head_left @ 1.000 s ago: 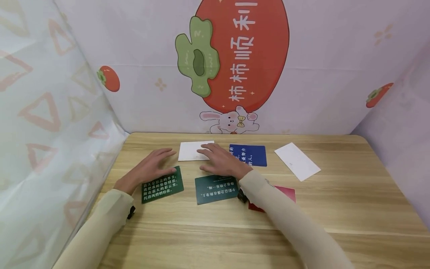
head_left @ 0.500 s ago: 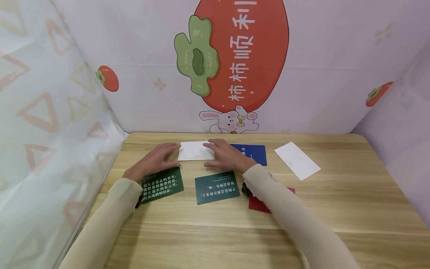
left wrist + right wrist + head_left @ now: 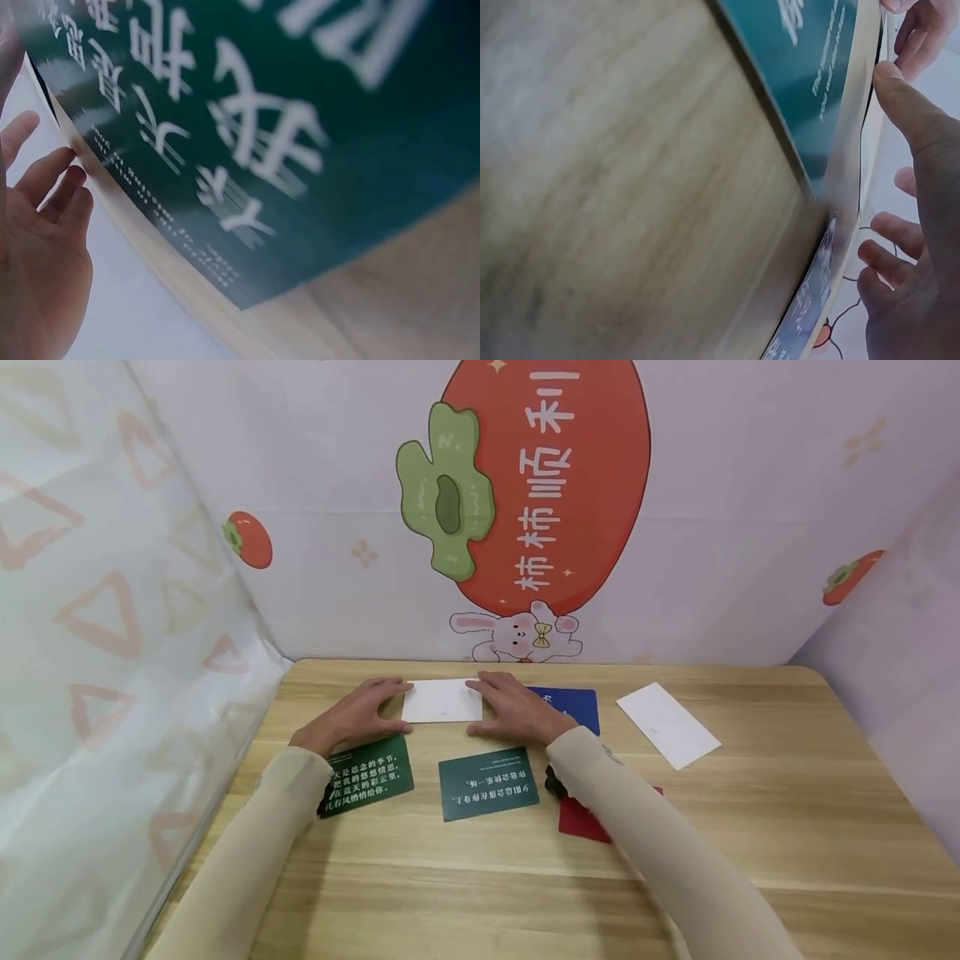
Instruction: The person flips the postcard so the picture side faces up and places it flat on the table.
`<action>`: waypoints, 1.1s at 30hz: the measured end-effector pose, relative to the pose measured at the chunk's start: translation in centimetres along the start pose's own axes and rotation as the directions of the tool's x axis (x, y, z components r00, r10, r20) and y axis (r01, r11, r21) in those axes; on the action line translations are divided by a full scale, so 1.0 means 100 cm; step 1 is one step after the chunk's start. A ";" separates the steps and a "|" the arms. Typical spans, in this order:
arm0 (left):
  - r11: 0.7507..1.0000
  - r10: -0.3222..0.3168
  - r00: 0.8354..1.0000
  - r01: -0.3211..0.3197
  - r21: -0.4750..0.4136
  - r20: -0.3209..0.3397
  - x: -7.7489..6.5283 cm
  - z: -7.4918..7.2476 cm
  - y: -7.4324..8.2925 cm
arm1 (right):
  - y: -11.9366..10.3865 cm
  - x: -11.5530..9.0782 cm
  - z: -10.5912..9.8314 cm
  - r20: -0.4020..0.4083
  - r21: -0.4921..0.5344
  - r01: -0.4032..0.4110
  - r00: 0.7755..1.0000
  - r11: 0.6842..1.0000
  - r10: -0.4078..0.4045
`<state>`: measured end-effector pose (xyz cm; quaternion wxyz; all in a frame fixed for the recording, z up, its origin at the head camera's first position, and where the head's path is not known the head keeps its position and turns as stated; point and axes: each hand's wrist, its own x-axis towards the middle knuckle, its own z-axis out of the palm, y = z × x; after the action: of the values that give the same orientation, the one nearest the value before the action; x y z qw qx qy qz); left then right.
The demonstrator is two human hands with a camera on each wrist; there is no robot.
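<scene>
A white card [image 3: 442,702] lies flat near the table's back edge, between my two hands. My left hand [image 3: 358,714] is at its left end, thumb and fingertips spread toward the two corners. Facing it, my right hand [image 3: 517,710] has its fingertips over the card's right edge, thumb near the lower corner. Fingers of both hands look relaxed; whether they press the card cannot be told. My left wrist is over the dark green card [image 3: 375,777] with white writing. A blue card [image 3: 577,706] is partly hidden behind my right hand. In the right wrist view, the right thumb [image 3: 915,112] stretches forward.
Another green card [image 3: 489,783] lies in front of my hands. A red card [image 3: 581,822] is partly under my right forearm. To the right, a second white card [image 3: 667,725] lies at an angle. A printed cloth [image 3: 337,593] hangs behind the wooden table [image 3: 450,893].
My left hand has moved right and a little back to the white card's left end. My right hand has drawn back to the right, uncovering more of that card. The cards have not moved.
</scene>
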<state>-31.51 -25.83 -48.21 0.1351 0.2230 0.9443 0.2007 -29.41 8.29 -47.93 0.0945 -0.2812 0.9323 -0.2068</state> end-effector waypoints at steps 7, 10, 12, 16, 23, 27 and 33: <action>1.000 0.006 1.000 -0.006 -0.001 0.005 0.002 0.000 0.001 | 0.003 0.002 0.001 0.021 -0.029 -0.013 1.000 0.999 0.013; 1.000 0.010 1.000 -0.010 0.000 0.008 0.002 -0.001 0.003 | 0.002 0.003 0.001 0.030 -0.032 -0.009 0.999 0.999 0.010; 1.000 0.013 1.000 -0.013 0.005 0.011 0.002 -0.001 0.003 | 0.001 0.003 0.001 0.031 -0.034 -0.005 1.000 0.999 0.006; 1.000 0.018 1.000 -0.018 0.020 0.021 0.004 -0.002 0.003 | -0.001 0.004 0.002 0.025 -0.047 -0.006 1.000 0.999 0.008; 0.997 0.035 0.998 -0.037 0.061 0.042 0.006 -0.005 0.003 | -0.002 0.006 0.004 0.001 -0.052 -0.001 1.000 0.999 0.001; 0.997 0.034 0.998 -0.038 0.072 0.056 0.006 -0.006 0.005 | -0.001 0.006 0.005 -0.004 -0.067 -0.001 1.000 0.998 0.001; 0.997 0.040 0.998 -0.043 0.060 0.044 0.004 -0.009 0.011 | 0.000 0.006 0.006 -0.031 -0.070 0.010 0.999 0.997 -0.013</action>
<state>-31.77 -25.04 -47.00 0.1441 0.2506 0.9421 0.1699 -29.71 7.79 -48.52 0.0688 -0.2863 0.9387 -0.1791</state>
